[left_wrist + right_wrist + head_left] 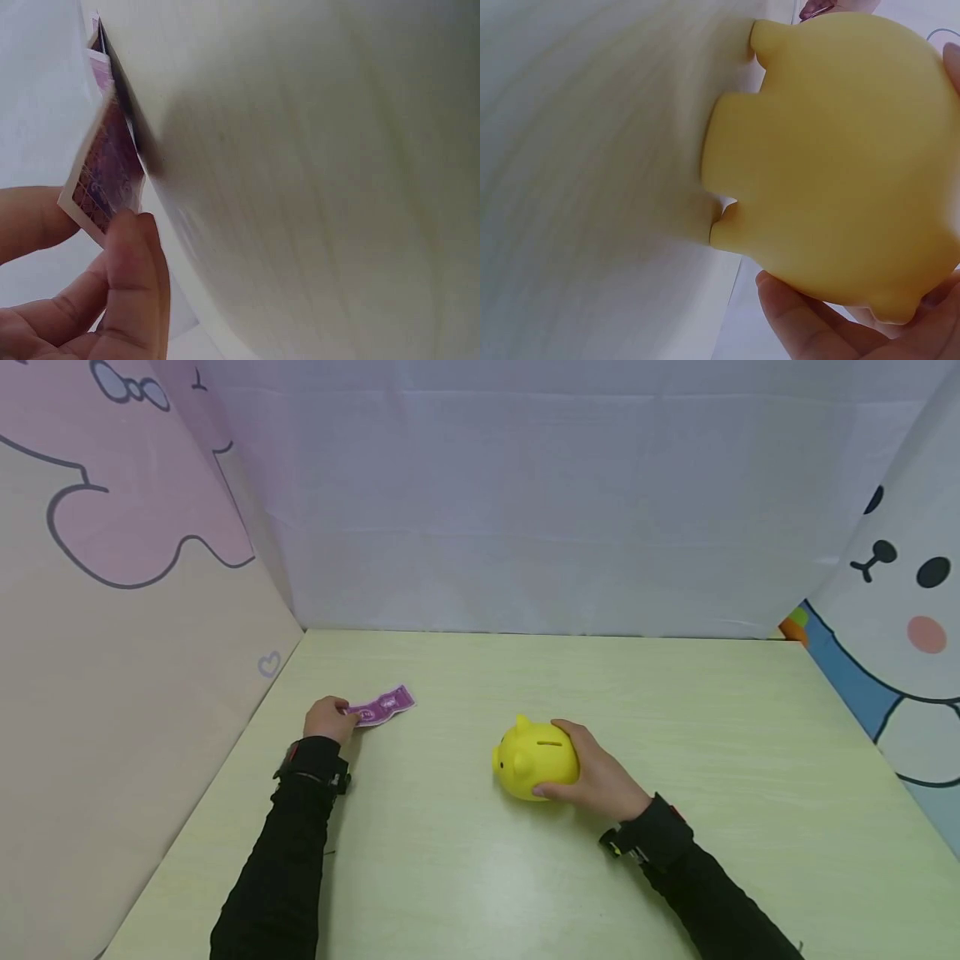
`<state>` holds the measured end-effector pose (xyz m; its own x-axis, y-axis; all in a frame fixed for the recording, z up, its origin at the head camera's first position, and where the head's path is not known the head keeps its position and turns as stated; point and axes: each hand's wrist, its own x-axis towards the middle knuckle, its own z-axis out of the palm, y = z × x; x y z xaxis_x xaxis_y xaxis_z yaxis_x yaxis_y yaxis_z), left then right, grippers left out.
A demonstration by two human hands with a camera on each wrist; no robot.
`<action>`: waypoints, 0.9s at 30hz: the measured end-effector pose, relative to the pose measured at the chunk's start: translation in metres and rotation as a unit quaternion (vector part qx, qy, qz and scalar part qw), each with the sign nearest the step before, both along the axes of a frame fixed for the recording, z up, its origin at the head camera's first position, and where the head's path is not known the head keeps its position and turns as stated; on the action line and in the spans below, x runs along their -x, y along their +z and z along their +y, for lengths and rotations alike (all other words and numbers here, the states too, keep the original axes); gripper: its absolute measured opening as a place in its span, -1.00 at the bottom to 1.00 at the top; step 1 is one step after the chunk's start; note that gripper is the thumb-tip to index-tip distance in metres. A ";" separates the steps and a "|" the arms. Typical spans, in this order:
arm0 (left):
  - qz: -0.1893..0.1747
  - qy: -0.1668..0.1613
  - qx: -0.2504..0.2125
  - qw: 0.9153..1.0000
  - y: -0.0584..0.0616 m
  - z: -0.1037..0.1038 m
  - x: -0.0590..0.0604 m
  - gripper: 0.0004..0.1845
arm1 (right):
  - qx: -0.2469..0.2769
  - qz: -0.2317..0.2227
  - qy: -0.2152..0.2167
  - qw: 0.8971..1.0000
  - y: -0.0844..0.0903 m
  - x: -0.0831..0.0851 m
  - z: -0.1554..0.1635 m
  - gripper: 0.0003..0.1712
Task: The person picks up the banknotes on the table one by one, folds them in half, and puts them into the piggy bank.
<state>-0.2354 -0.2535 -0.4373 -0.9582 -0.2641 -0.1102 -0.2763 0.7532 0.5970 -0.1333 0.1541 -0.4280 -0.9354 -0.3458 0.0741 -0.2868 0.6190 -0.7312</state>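
Note:
At the left of the table, my left hand (327,720) pinches one end of a small purple banknote (386,704) between thumb and fingers. In the left wrist view the banknote (112,161) is bent, its held end tilted up off the table. My right hand (606,781) grips a yellow piggy bank (531,762) from its right side, thumb in front and fingers behind. The piggy bank stands upright, coin slot on top and snout facing left. Its stubby feet meet the tabletop in the right wrist view, where its round body (847,150) hides part of the hand.
A pale wooden table (465,877) lies beneath both hands. White sheeting (525,510) hangs along the back edge. Cartoon-printed panels stand at the left (135,635) and the right (892,635).

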 end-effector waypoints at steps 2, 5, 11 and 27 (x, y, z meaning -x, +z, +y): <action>0.013 0.016 -0.009 1.000 0.000 0.001 0.000 -0.60 | -0.001 0.002 0.002 1.000 0.000 0.000 0.000 0.12; 0.027 0.035 -0.019 0.999 0.003 0.004 -0.003 -0.65 | 0.002 0.000 0.003 1.000 0.000 0.000 0.000 0.12; 0.052 0.049 -0.034 0.997 0.009 0.008 -0.010 -0.61 | 0.003 -0.003 0.005 1.000 -0.001 0.001 0.000 0.12; 0.086 0.059 -0.044 0.994 0.006 0.005 -0.013 -0.73 | 0.000 -0.002 0.005 1.000 0.000 0.001 0.001 0.12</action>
<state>-0.2221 -0.2485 -0.4311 -0.9278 -0.3722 0.0250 -0.2473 0.6639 0.7058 -0.1341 0.1555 -0.4281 -0.9319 -0.3560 0.0697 -0.2898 0.6153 -0.7330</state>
